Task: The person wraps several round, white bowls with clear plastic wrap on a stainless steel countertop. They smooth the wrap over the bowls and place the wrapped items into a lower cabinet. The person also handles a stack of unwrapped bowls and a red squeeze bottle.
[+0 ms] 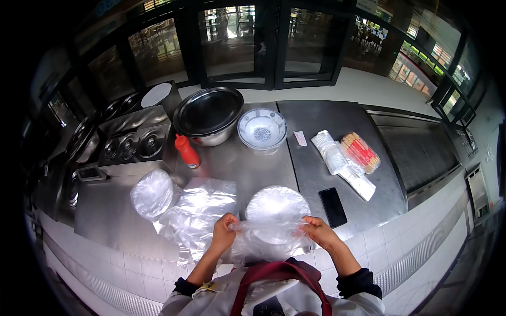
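Note:
Between my two hands a thin clear plastic bag (263, 233) is stretched out near the front edge of the steel counter. My left hand (224, 232) pinches the bag's left side, and my right hand (317, 230) pinches its right side. Just beyond and partly under the film is a round, pale bowl or plate (278, 201) that looks wrapped in plastic; the bag hides its near part. Left of my left hand lie loose, flat plastic bags (197, 211). Against them rests a round stack (153, 193) covered in clear plastic. A black phone (333, 207) lies beyond my right hand.
A red squeeze bottle (187, 151) stands before a large lidded steel basin (209, 112). Beside it are stacked patterned bowls (262, 128). Packed chopsticks (360, 152) and rolled plastic bags (329, 151) lie right. Lidded steel containers (134, 144) stand left; glass windows (233, 43) line the back.

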`<action>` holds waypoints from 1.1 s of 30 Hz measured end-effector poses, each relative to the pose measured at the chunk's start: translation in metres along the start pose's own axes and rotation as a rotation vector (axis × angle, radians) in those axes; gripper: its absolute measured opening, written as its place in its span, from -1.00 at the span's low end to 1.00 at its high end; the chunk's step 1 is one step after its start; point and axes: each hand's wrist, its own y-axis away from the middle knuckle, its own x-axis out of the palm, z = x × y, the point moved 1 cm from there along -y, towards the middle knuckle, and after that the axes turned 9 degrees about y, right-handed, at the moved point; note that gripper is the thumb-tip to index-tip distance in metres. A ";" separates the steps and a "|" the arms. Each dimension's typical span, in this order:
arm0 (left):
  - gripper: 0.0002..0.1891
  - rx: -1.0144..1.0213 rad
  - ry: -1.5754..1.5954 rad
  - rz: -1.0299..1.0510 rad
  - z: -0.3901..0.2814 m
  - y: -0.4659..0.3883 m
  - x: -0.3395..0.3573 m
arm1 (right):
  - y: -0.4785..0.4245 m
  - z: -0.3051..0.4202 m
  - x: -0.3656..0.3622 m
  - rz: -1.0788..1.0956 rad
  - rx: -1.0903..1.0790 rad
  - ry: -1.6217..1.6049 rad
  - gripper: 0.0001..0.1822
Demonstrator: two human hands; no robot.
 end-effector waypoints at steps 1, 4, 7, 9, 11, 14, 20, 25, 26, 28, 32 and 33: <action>-0.80 -0.117 0.256 0.015 0.018 -0.010 -0.002 | -0.008 -0.003 -0.010 -0.025 0.047 -0.133 -0.89; -0.87 -0.559 0.921 -0.145 0.016 -0.035 0.013 | -0.036 0.007 -0.026 -0.150 0.101 -0.354 -0.90; -0.89 -0.356 0.614 -0.116 0.047 -0.069 0.009 | -0.074 0.013 -0.041 -0.318 -0.152 0.341 -0.90; -0.87 -0.461 0.647 -0.087 0.061 -0.091 0.021 | -0.120 -0.018 -0.068 -0.444 -0.198 0.504 -0.89; -0.86 -0.615 0.600 -0.099 0.072 -0.101 0.030 | -0.140 -0.028 -0.069 -0.462 -0.162 0.439 -0.89; -0.77 -0.643 0.590 -0.039 0.087 -0.106 0.031 | -0.147 -0.024 -0.052 -0.295 0.029 0.104 -0.89; -0.69 -0.813 0.715 -0.060 0.103 -0.091 0.030 | -0.145 -0.069 -0.079 -0.120 0.325 0.138 -0.75; -0.66 -0.801 0.600 0.168 0.077 -0.022 0.004 | -0.075 -0.091 -0.078 0.045 0.297 -0.051 -0.65; -0.65 -0.861 0.602 0.246 0.070 -0.007 -0.004 | -0.055 -0.100 -0.081 0.067 0.352 -0.125 -0.64; -0.64 -0.961 0.702 0.346 0.076 0.020 -0.017 | -0.020 -0.113 -0.082 0.120 0.463 -0.269 -0.61; -0.63 -0.992 0.834 0.405 0.074 0.052 -0.015 | 0.025 -0.124 -0.063 0.132 0.513 -0.414 -0.59; -0.63 -0.969 0.801 0.407 0.063 0.057 -0.010 | 0.031 -0.114 -0.054 0.117 0.493 -0.402 -0.59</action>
